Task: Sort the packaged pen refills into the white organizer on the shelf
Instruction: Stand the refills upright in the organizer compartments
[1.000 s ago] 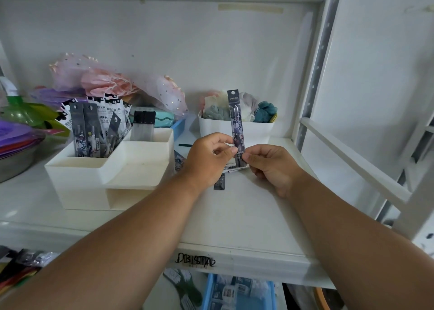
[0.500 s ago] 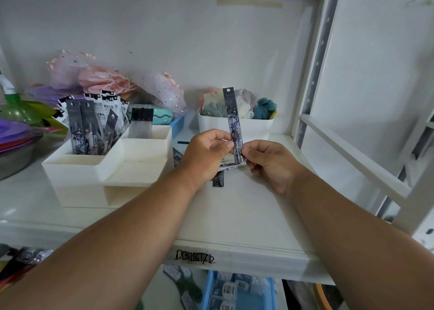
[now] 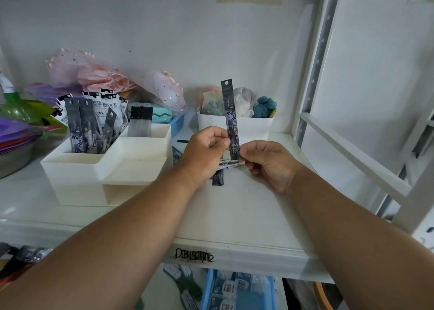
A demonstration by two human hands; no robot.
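A dark packaged pen refill (image 3: pixel 230 112) stands upright at the middle of the shelf. My left hand (image 3: pixel 203 152) pinches its lower part from the left, and my right hand (image 3: pixel 270 161) pinches it from the right. Under my hands lie a few more refill packs (image 3: pixel 218 177) flat on the shelf. The white organizer (image 3: pixel 105 166) sits to the left, with several refill packs (image 3: pixel 81 128) standing in its back-left compartment and two clear-and-black packs (image 3: pixel 140 121) in the back-right one. Its front tray holds nothing.
A white bin (image 3: pixel 256 124) of cloth scrunchies stands right behind my hands. Pink mesh items (image 3: pixel 112 79) and a metal bowl (image 3: pixel 14 154) crowd the left back. A slanted white rail (image 3: pixel 352 154) and upright post (image 3: pixel 317 63) bound the right side. A blue bin (image 3: pixel 237 291) sits below.
The upright refill and both hands have stayed nearly still between the frames; the view shifted slightly.
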